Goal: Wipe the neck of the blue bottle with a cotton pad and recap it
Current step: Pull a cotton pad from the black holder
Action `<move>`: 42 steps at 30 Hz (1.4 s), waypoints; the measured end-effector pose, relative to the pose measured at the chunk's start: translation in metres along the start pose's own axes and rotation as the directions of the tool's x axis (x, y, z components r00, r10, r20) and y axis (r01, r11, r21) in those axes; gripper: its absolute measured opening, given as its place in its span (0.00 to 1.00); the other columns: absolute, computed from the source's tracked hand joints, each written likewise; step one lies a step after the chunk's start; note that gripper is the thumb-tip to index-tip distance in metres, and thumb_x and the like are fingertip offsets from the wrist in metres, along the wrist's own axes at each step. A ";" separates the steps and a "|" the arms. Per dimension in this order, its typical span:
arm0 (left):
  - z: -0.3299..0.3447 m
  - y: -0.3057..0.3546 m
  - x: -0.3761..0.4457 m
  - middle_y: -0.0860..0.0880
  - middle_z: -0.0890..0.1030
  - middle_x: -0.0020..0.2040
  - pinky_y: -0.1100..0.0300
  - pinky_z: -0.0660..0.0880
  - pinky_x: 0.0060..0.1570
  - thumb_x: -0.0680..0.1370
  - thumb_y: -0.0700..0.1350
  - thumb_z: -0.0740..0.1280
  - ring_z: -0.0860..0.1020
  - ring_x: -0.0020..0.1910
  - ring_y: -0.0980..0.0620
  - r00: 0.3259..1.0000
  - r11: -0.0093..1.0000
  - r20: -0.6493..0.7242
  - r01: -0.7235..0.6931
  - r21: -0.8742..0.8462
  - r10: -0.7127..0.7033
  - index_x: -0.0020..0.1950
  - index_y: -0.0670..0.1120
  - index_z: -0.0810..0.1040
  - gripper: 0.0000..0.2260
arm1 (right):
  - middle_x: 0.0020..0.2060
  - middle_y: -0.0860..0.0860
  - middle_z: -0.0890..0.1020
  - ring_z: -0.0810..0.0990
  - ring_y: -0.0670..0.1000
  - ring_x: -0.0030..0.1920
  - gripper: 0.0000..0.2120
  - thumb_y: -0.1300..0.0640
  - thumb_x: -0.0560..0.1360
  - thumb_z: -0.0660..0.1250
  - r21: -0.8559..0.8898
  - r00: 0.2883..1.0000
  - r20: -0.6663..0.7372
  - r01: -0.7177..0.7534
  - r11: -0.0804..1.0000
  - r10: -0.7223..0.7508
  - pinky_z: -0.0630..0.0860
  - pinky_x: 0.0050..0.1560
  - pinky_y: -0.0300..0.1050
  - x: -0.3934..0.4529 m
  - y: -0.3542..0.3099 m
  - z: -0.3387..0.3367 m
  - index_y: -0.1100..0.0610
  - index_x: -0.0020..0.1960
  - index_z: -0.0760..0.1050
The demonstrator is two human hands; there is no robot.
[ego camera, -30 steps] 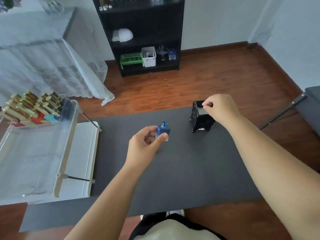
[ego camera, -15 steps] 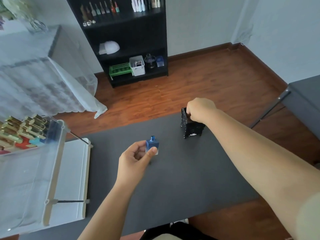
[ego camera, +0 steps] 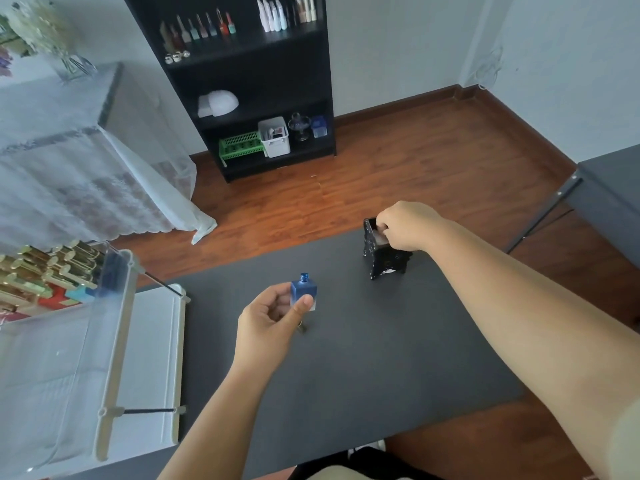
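A small square blue bottle point(ego camera: 303, 289) with its cap off and its threaded neck bare stands upright in my left hand point(ego camera: 273, 320), which pinches it between thumb and fingers above the dark grey mat point(ego camera: 381, 358). A small golden piece point(ego camera: 302, 328) pokes out below that hand; I cannot tell what it is. At the mat's far edge stands a black ornate holder point(ego camera: 382, 259) with pale cotton pads point(ego camera: 376, 238) inside. My right hand point(ego camera: 408, 226) rests on top of the holder, its fingertips pinched on the top pad.
At the left, a clear plastic organiser point(ego camera: 69, 341) holds several gold-capped bottles point(ego camera: 52, 271) on a white tray point(ego camera: 156, 358). Beyond the table are a wooden floor, a black shelf unit point(ego camera: 249, 98) and a lace-covered table point(ego camera: 69, 168). A grey table edge point(ego camera: 609, 188) shows at the right.
My right hand has dropped from just above the holder and put its fingertips in on the pads. My left hand keeps the bottle still. The view has tilted up.
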State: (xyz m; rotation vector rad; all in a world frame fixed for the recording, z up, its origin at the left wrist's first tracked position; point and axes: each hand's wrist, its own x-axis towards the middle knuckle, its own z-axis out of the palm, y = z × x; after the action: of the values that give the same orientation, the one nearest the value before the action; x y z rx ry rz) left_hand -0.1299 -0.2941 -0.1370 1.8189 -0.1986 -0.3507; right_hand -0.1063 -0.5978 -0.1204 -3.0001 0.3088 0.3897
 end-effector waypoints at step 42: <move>0.004 0.011 -0.006 0.57 0.88 0.43 0.55 0.80 0.52 0.74 0.48 0.75 0.86 0.46 0.50 1.000 0.999 -0.017 -0.022 -0.030 0.021 0.49 0.58 0.84 0.07 | 0.42 0.39 0.83 0.78 0.34 0.41 0.05 0.51 0.72 0.71 0.642 0.964 -0.255 0.112 0.758 0.074 0.69 0.39 0.29 -0.027 0.018 0.030 0.44 0.48 0.81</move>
State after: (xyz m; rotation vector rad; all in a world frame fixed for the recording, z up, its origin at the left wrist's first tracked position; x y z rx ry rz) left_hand -0.1366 -0.2987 -0.1266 1.7883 -0.1998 -0.3214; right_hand -0.1431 -0.6066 -0.1439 -2.3401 0.3462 -0.1246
